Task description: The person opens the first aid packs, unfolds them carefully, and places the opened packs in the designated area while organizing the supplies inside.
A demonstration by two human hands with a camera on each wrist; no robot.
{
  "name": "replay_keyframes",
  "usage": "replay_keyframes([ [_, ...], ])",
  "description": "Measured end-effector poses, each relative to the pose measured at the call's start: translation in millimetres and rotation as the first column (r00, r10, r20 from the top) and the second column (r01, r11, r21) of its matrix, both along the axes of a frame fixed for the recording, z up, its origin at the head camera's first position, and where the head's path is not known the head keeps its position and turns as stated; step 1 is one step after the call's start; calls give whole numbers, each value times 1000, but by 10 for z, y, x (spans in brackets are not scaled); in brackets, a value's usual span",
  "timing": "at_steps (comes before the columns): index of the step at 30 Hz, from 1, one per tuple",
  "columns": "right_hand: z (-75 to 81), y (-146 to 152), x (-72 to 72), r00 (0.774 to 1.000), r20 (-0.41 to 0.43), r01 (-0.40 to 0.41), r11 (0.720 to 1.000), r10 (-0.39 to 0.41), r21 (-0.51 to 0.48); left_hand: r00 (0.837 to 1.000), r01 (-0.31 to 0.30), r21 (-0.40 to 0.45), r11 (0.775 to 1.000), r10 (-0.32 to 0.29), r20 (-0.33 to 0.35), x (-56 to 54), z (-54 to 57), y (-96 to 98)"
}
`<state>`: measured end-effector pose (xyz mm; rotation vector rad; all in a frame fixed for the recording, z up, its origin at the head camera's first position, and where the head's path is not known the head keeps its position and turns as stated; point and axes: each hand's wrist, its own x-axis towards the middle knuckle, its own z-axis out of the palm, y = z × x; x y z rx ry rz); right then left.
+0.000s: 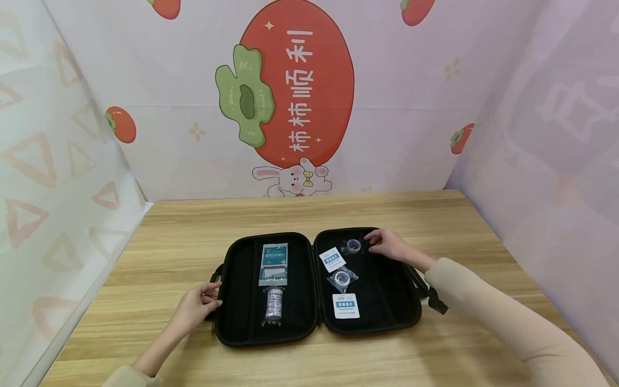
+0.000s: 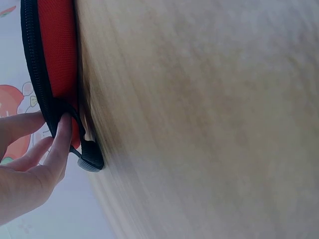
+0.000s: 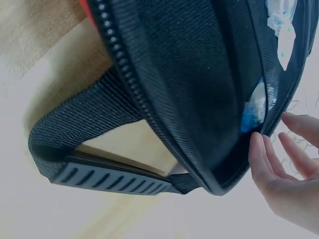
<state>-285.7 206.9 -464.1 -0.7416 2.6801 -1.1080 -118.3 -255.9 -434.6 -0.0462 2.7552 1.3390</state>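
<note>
A black-lined zip case [image 1: 300, 336] with a red outer shell lies unfolded on the table. At its left edge my left hand [image 1: 198, 303] holds the rim beside the carry handle [image 2: 89, 154]. My right hand [image 1: 387, 244] is over the far rim of the right half, thumb and fingers apart with nothing seen between them. Nearest its fingertips is a bagged tape roll [image 1: 354, 246]. Below that lie an alcohol pad packet [image 1: 332, 260], a second bagged roll [image 1: 342, 278] and another alcohol pad packet [image 1: 346, 306].
In the case's left half lie a teal-and-white packet [image 1: 273, 263] and a wrapped white cylinder [image 1: 274, 305] with printing. A strap handle [image 3: 114, 177] sticks out from the right side. Wood-grain table [image 1: 193, 226] surrounds the case, with printed cloth walls [image 1: 169, 70] behind and at both sides.
</note>
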Motion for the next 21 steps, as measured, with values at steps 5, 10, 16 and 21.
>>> replay_keyframes([
  [5,617,-298,455,998,-42,-42,995,46,91,1000,-4,-1,1000,4,3,-1,-5,-3],
  [10,646,-366,522,991,-41,-121,985,127,125,1000,4,-9,1000,-4,1,-5,-2,-2],
  [16,636,-464,590,983,10,-183,968,185,172,1000,12,-15,1000,-12,0,-8,-1,-2],
  [21,605,-523,636,968,29,-251,952,250,173,1000,17,-17,1000,-17,-4,-9,-4,-2],
])
